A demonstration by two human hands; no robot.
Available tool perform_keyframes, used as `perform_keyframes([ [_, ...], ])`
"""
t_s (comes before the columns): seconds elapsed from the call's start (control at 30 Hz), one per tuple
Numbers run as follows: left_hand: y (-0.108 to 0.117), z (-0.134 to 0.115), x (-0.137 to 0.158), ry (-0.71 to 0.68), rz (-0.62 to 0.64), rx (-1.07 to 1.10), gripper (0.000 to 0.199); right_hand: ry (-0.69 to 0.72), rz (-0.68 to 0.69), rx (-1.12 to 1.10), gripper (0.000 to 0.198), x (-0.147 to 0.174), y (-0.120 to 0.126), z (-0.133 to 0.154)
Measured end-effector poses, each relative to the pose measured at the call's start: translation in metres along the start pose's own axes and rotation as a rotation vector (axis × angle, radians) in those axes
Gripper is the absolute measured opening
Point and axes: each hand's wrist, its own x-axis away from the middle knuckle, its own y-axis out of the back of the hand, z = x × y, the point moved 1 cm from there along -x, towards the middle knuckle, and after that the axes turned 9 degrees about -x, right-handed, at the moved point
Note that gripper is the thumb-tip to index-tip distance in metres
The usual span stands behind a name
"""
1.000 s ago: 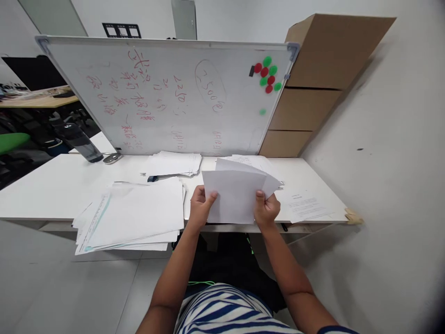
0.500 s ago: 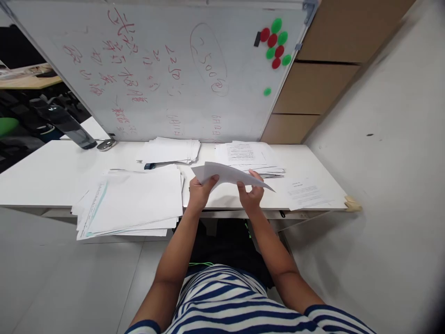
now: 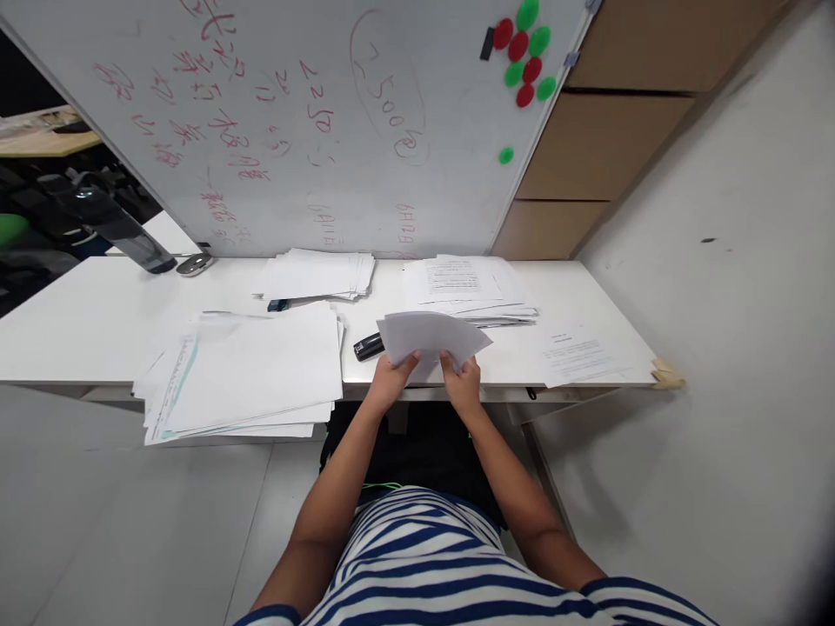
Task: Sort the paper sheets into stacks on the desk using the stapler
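Two hands, the left hand (image 3: 393,380) and the right hand (image 3: 462,381), have drawn closer together, so the white sheets (image 3: 434,335) now bow between them above the desk's (image 3: 78,330) front edge, apparently better gathered, baring a black stapler-like object (image 3: 369,347) at their left. Each hand pinches the paper, thumb on the near face; the sheet count is hard to tell.

Hands (image 3: 391,381): two are holding paper (image 3: 427,333)
Paper piles (image 3: 261,369): three are lying on the surface (image 3: 71,313)
Lone sheet (image 3: 580,356): one is lying apart
Red magnets (image 3: 503,34): four are sticking on the board (image 3: 450,104)
Green magnets (image 3: 539,41): five are sticking
Bottle (image 3: 127,236): one is standing
Mouse (image 3: 194,264): one is lying
Brown boxes (image 3: 604,143): three are showing
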Motion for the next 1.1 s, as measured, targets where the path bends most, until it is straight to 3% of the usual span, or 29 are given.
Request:
perform_keyframes([
  [0.1,-0.001,-0.008,0.004,-0.002,-0.017,0.006,0.04,-0.007,-0.092,-0.049,0.054,0.006,0.003,0.004],
  [0.23,-0.017,-0.012,0.011,0.044,-0.116,0.206,0.047,-0.045,-0.262,-0.23,0.079,0.023,0.005,0.014],
  [0.3,-0.029,-0.01,0.016,0.08,-0.137,0.235,0.047,-0.189,-0.188,-0.392,0.071,0.034,0.003,0.015],
  [0.37,-0.039,-0.008,0.021,0.073,-0.076,0.16,0.046,-0.327,-0.079,-0.53,0.053,0.045,0.003,0.012],
  [0.43,-0.04,-0.009,0.023,-0.021,-0.015,0.025,0.049,-0.375,-0.108,-0.592,0.041,0.052,0.009,0.004],
  [0.53,-0.021,-0.015,0.013,-0.263,-0.077,-0.317,0.051,-0.369,-0.309,-0.609,0.037,0.054,0.032,-0.011],
  [0.6,-0.002,-0.017,0.0,-0.378,-0.128,-0.685,0.049,-0.383,-0.369,-0.59,0.038,0.053,0.052,-0.02],
  [0.63,0.007,-0.016,-0.007,-0.39,-0.174,-0.862,0.05,-0.393,-0.378,-0.569,0.039,0.052,0.063,-0.024],
  [0.73,0.029,-0.006,-0.026,-0.253,-0.311,-1.213,0.049,-0.43,-0.383,-0.465,0.039,0.051,0.091,-0.031],
  [0.83,0.041,0.003,-0.036,-0.21,-0.251,-1.31,0.037,-0.504,-0.336,-0.405,0.038,0.051,0.108,-0.031],
  [1.1,0.061,0.004,-0.034,-0.414,-0.003,-1.212,0.028,-0.668,-0.161,-0.417,0.04,0.048,0.114,-0.021],
])
